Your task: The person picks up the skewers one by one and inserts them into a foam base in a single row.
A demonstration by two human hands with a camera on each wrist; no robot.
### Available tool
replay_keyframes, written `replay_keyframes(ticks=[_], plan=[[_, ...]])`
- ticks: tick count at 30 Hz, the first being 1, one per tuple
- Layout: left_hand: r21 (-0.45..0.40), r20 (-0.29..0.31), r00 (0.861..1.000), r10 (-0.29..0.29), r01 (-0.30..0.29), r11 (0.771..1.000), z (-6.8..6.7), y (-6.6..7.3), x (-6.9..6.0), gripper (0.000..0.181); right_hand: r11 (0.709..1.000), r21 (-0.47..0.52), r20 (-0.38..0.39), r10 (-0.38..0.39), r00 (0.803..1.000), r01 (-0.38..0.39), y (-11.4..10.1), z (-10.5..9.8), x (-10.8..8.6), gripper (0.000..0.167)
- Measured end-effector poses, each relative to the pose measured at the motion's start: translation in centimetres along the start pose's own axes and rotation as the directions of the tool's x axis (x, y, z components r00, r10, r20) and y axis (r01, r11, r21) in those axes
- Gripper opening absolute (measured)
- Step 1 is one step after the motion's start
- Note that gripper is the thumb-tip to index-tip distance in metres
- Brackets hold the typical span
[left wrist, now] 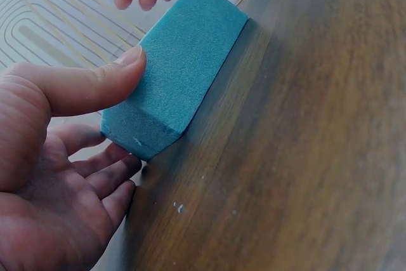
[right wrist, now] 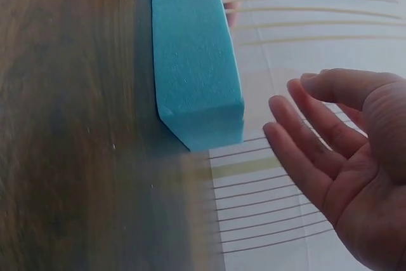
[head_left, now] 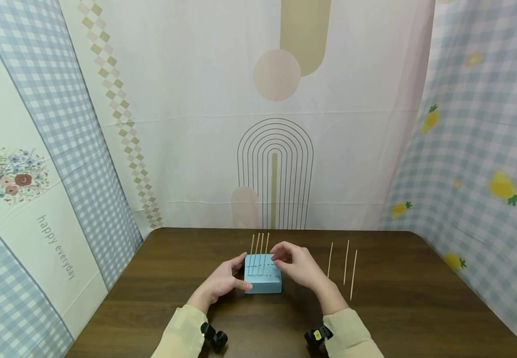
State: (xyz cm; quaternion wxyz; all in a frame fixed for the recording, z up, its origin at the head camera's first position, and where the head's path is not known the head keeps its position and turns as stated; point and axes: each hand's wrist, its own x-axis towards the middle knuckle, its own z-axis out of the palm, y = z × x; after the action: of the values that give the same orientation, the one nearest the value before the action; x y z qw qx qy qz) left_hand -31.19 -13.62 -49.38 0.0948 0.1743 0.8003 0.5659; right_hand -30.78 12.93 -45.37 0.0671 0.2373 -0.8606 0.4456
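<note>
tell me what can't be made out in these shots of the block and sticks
- Top of the blue block: details too small in head view; faces away in both wrist views.
- Standing sticks: lower ends too small in head view, hidden behind the block in both wrist views.
- Right hand: cut off by the top edge in left wrist view.
- Left hand: cut off by the top edge in right wrist view.

I count one blue block (head_left: 263,288), four standing sticks (head_left: 266,251), three lying sticks (head_left: 346,262), one table (head_left: 263,325) and my two hands (head_left: 219,284)
</note>
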Motion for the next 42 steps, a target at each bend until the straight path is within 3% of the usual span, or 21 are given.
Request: replay_keyframes(ticks=[13, 27, 42], plan=[[0.006, -0.006, 1.000, -0.003, 0.003, 1.000, 0.1, -0.1, 0.2, 0.104, 0.999, 0.025, 0.002, 0.044, 0.999, -0.044, 0.7, -1.2, -0.1, 0.020], [0.008, 0.009, 1.000, 0.004, -0.004, 1.000, -0.1, -0.2, 0.0, 0.104, 0.992, 0.009, 0.044, 0.126, 0.991, -0.127, 2.5, -4.4, -2.2, 0.021], [0.011, 0.023, 1.000, 0.005, -0.005, 1.000, -0.3, -0.2, -0.5, 0.104, 0.949, 0.168, 0.020, 0.268, 0.963, -0.267, 3.7, -8.3, -4.7, 0.031]])
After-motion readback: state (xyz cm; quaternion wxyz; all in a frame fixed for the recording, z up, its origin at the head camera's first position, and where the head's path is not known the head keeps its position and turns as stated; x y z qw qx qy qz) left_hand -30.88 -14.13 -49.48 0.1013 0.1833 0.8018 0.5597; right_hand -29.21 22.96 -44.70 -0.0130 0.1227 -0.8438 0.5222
